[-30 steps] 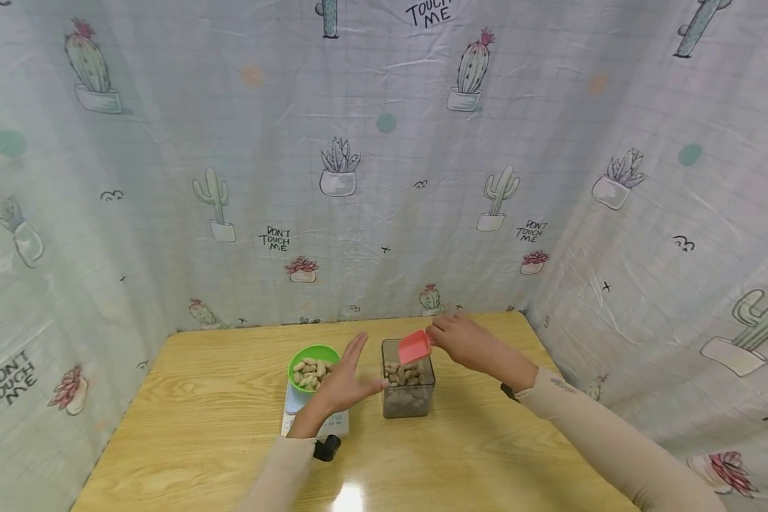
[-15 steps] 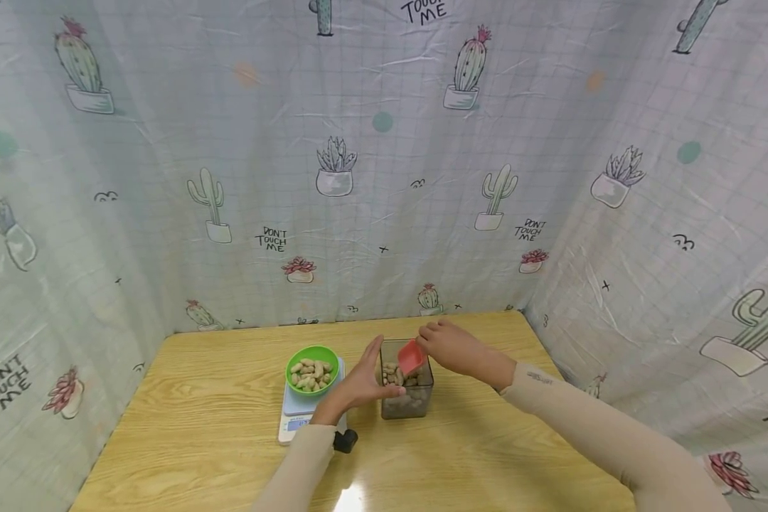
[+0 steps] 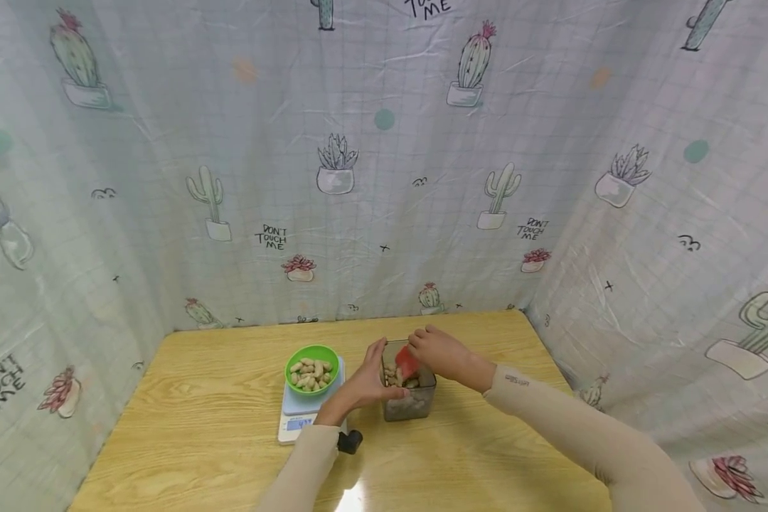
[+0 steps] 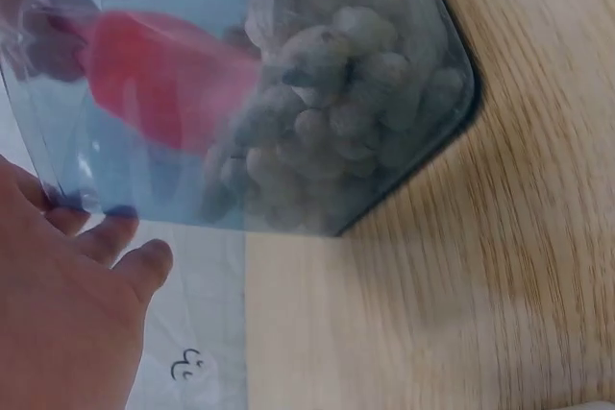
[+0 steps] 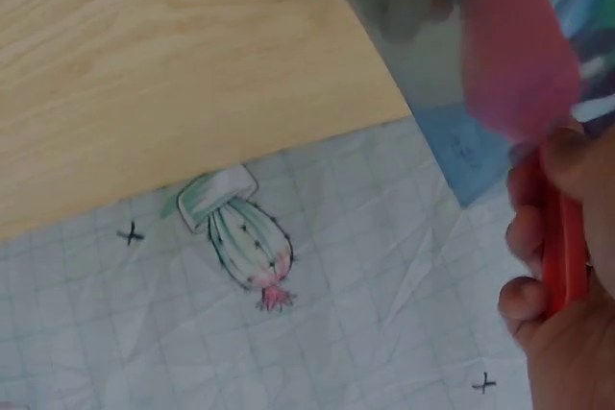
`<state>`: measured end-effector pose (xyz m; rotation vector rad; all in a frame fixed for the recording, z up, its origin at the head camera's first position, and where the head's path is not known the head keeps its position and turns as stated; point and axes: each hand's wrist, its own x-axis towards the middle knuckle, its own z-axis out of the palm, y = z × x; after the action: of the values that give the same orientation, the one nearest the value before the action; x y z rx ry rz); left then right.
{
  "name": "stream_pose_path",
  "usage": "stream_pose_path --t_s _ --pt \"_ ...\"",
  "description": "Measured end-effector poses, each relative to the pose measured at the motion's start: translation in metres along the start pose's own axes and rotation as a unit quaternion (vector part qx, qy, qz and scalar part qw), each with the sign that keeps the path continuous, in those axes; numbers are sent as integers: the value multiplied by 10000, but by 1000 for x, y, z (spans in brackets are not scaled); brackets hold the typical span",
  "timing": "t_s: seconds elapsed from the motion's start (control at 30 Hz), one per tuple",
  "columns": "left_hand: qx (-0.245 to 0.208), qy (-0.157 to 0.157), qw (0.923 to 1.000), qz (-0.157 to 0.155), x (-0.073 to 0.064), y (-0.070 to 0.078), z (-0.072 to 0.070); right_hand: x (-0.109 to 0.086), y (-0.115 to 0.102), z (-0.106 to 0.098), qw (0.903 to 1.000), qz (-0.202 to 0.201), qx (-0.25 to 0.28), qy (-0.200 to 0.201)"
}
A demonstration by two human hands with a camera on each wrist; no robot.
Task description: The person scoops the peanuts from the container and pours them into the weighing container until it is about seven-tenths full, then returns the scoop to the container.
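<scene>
A clear grey plastic container holding unshelled peanuts stands on the table. My left hand grips its left side, thumb at the near rim and fingers at the far corner. In the left wrist view, those fingertips press against the container's edge. A red scoop is tilted down inside the container, its lip at the peanuts. My right hand holds it from the upper right. The right wrist view shows the fingers wrapped round the scoop's red handle.
Left of the container, a green bowl of peanuts sits on a white kitchen scale with a lit display. All stand on a wood-grain table. A cactus-print curtain hangs behind and at both sides.
My left hand has moved right, off the bowl and scale, onto the container. My right hand has lowered the scoop from above the container down into the peanuts.
</scene>
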<state>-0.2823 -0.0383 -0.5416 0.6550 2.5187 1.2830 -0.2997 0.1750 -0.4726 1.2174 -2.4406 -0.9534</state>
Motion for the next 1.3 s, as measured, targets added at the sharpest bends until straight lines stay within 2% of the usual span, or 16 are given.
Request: stream_pose_path --t_s 0.17,0.33,0.43,0.53,0.63,0.87,1.03,1.13,1.3 --pt "69 62 10000 -33 2 1 -2 8 -4 -2 9993 -274 177 205" --pt "-84 103 9999 55 4 -2 -2 4 -4 8 9927 -413 943 625" --pt "-143 52 9999 71 5 -4 0 0 -3 19 9804 -362 1730 873" --pt "-71 51 10000 25 4 -4 1 -5 -1 25 9621 -295 2482 1089" --pt "-7 67 10000 -11 3 -4 2 -9 2 27 9480 -219 2951 1173" --pt "-73 100 9999 -67 3 -3 2 -20 7 24 9340 70 3400 1095" --pt "-112 129 9998 -125 3 -3 3 -24 9 20 9218 129 3743 1007" --pt "-84 153 9998 -65 3 -3 3 -25 6 22 9166 271 3870 968" --pt "-95 118 9998 -110 1 -3 2 -27 2 29 9022 584 4121 1135"
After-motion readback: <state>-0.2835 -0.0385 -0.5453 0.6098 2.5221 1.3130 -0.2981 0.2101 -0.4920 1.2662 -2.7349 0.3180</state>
